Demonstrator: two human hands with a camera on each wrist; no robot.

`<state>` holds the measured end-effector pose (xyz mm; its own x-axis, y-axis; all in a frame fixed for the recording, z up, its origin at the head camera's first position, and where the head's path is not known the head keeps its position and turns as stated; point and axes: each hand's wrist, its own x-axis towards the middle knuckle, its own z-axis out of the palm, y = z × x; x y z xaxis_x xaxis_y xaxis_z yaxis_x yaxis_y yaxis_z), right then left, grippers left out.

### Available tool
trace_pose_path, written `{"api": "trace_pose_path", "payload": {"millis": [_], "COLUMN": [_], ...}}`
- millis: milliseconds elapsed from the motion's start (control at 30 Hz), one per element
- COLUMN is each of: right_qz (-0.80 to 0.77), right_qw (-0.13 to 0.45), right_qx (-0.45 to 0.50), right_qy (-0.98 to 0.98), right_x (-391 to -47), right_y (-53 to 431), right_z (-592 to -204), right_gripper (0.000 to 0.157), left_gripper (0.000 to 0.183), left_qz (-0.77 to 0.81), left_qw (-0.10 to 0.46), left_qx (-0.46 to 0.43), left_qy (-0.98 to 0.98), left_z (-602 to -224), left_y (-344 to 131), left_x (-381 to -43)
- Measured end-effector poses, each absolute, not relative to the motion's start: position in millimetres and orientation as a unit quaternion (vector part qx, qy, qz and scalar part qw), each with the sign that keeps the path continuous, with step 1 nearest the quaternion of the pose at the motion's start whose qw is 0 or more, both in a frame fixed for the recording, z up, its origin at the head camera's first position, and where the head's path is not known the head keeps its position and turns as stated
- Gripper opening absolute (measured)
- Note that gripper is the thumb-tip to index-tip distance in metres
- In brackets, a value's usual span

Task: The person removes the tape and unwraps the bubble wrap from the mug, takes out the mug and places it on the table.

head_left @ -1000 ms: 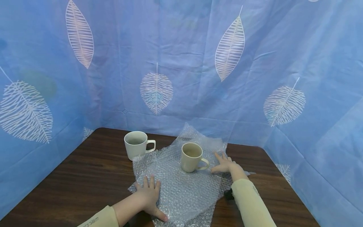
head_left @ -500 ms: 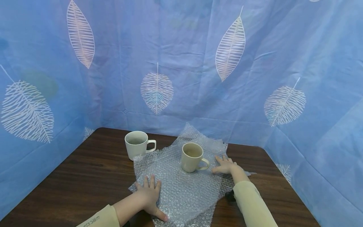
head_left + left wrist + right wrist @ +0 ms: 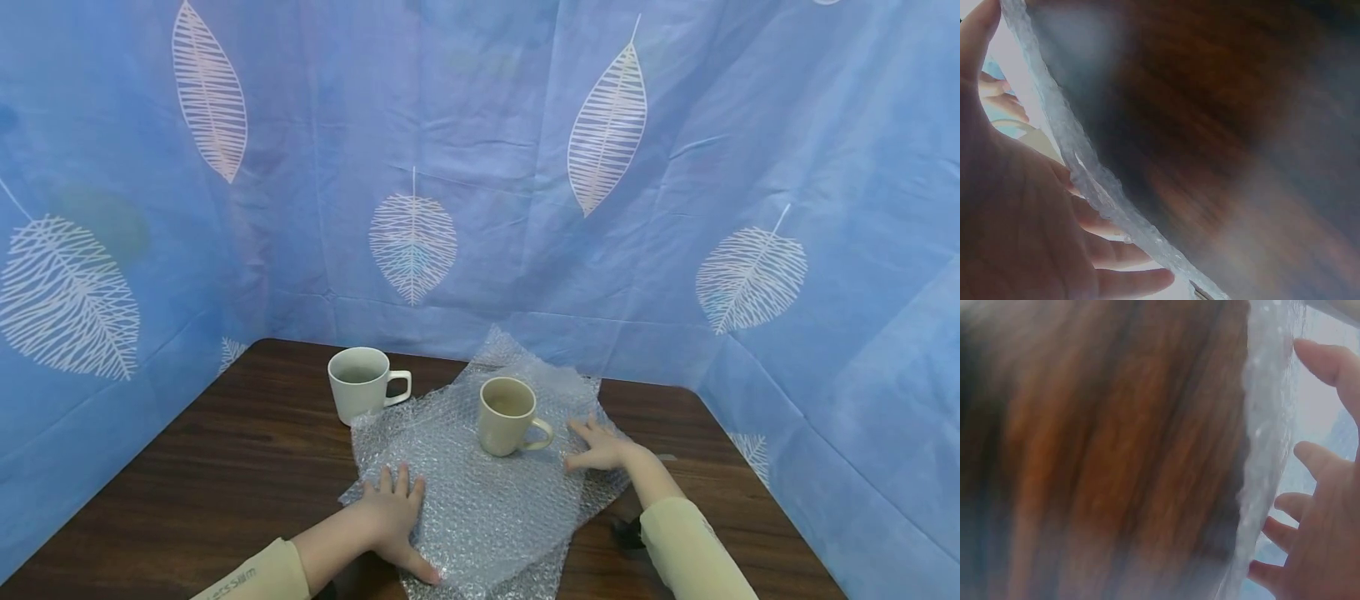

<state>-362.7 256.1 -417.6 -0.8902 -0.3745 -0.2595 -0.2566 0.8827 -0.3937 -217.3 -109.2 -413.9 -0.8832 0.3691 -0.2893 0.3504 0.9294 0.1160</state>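
Observation:
Two overlapping sheets of bubble wrap (image 3: pixel 480 508) lie crosswise on the table. On them, near the middle, a cream mug (image 3: pixel 497 433) stands upright, handle to the right. My left hand (image 3: pixel 392 518) rests with spread fingers on the left front edge of the wrap; in the left wrist view its fingertips meet the sheet's edge. My right hand (image 3: pixel 602 446) is spread over the right corner of the wrap, a little right of the mug handle. The right wrist view shows its fingers (image 3: pixel 1319 462) extended close over the sheet. Neither hand grips anything.
A white mug (image 3: pixel 352 398) with a squared handle stands at the back left, the wrap's corner against its base. The dark wooden table (image 3: pixel 225 467) is bounded at the back and sides by a blue leaf-print cloth (image 3: pixel 495 250).
My right hand has drawn slightly toward me and to the right over the wrap's right corner. My left hand, both mugs and most of the wrap stay put.

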Motion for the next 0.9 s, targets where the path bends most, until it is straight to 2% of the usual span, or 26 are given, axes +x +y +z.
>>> {"api": "trace_pose_path", "payload": {"millis": [433, 900], "right_qz": [-0.171, -0.163], "right_qw": [0.161, 0.164], "right_qx": [-0.211, -0.198], "right_qy": [0.949, 0.953], "right_x": [-328, -314], "right_y": [270, 271], "right_z": [-413, -417], "right_gripper": [0.113, 0.110], "left_gripper": [0.125, 0.125], "left_qz": [0.052, 0.043], "left_qw": [0.152, 0.146], "left_qx": [0.192, 0.189], "left_qy": [0.968, 0.970], "left_z": [-417, -419], "left_y": [-111, -110], "left_x": [-219, -219]}}
